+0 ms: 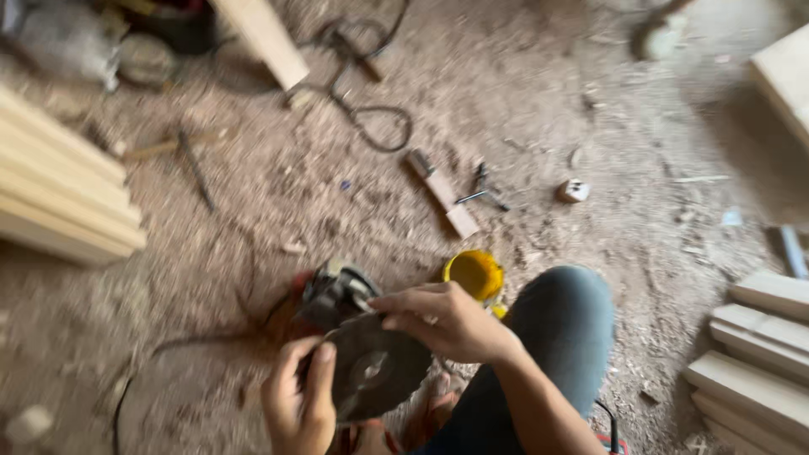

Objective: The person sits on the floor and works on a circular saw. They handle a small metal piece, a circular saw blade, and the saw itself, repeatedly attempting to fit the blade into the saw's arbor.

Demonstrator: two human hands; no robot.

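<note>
The floor is bare earth strewn with sawdust and wood chips, lit by soft, even daylight. A yellow tub stands on it near the middle. Up and left of the tub lies a short wooden offcut, with a black cable looped beyond it. Far left of the tub, pale planks are stacked; to its right another pile of boards rests. A small white block, perhaps a plug, lies up and right of the tub.

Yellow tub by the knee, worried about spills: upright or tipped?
Upright: the yellow tub shows its round mouth facing up. Contents too blurred to tell.
</note>
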